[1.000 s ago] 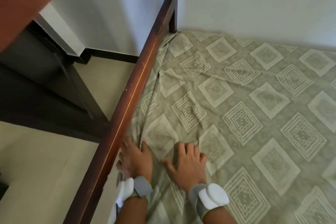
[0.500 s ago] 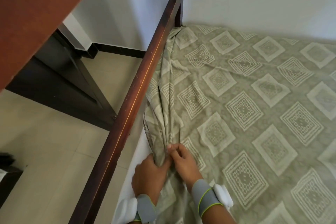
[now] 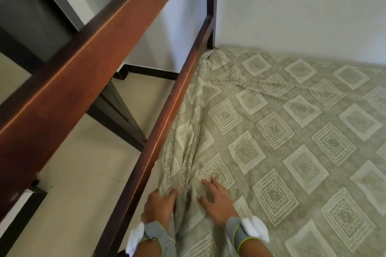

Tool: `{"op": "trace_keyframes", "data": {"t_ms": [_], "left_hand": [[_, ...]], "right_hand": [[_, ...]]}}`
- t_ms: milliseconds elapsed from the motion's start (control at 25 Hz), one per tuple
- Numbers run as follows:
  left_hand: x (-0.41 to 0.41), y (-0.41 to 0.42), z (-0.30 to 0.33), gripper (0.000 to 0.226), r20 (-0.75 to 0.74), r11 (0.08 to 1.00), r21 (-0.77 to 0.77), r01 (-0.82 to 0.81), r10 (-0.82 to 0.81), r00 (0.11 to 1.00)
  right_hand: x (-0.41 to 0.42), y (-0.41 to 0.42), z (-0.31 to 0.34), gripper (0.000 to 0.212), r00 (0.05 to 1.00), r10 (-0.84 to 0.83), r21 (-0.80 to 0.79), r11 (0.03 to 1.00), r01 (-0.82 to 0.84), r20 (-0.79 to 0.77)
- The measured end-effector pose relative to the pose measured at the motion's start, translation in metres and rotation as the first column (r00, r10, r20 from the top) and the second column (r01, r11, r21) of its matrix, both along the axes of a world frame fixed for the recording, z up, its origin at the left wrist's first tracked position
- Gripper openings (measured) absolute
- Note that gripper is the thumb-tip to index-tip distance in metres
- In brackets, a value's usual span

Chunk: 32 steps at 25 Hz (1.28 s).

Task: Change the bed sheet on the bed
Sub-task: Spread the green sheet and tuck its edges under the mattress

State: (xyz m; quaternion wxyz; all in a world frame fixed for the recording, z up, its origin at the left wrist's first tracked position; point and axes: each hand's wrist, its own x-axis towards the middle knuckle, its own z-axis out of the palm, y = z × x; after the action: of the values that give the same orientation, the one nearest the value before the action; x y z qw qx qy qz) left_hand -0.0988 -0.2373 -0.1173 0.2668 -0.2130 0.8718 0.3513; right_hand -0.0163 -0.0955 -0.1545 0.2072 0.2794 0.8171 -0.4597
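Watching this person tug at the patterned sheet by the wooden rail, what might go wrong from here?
The left hand grips a bunched fold of the green sheet right beside the wooden side rail, so knuckles might scrape the rail on a hard pull. The far corner looks tucked by the bedpost, so the fabric may snag or strain there. The right hand lies flat on the sheet, possibly pinning it against the pull.

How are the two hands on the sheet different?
The left hand grips a bunched fold of the sheet beside the rail; the right hand lies flat with spread fingers. The left sits at the bed's edge, the right further in. Both wear grey wristbands.
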Motion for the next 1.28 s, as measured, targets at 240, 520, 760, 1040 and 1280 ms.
{"op": "trace_keyframes", "data": {"t_ms": [240,520,760,1040,1280], "left_hand": [[-0.011,-0.039,-0.057,0.052,-0.052,0.967,-0.214,-0.137,0.129,0.990],[0.030,-0.017,-0.047,0.078,-0.331,0.901,-0.406,0.151,-0.299,0.895],[0.055,-0.052,-0.062,0.030,-0.230,0.729,-0.487,0.481,-0.638,0.735],[0.050,-0.063,-0.026,0.040,-0.391,0.971,0.072,-0.226,0.236,0.889],[0.072,-0.075,-0.044,0.090,-0.202,0.985,-0.140,0.101,-0.128,0.971]], "right_hand": [[0.009,-0.021,-0.012,0.073,0.957,0.261,0.146,0.949,-0.278,0.127],[0.026,-0.059,-0.010,0.063,0.989,-0.117,0.213,0.968,0.133,-0.085],[0.056,-0.109,-0.017,0.039,0.968,-0.111,0.433,0.901,0.004,0.224],[0.070,-0.138,-0.006,0.013,0.999,0.035,0.135,0.990,-0.035,0.004],[0.119,-0.159,-0.019,0.013,0.786,-0.601,0.102,0.781,0.616,-0.146]]}}
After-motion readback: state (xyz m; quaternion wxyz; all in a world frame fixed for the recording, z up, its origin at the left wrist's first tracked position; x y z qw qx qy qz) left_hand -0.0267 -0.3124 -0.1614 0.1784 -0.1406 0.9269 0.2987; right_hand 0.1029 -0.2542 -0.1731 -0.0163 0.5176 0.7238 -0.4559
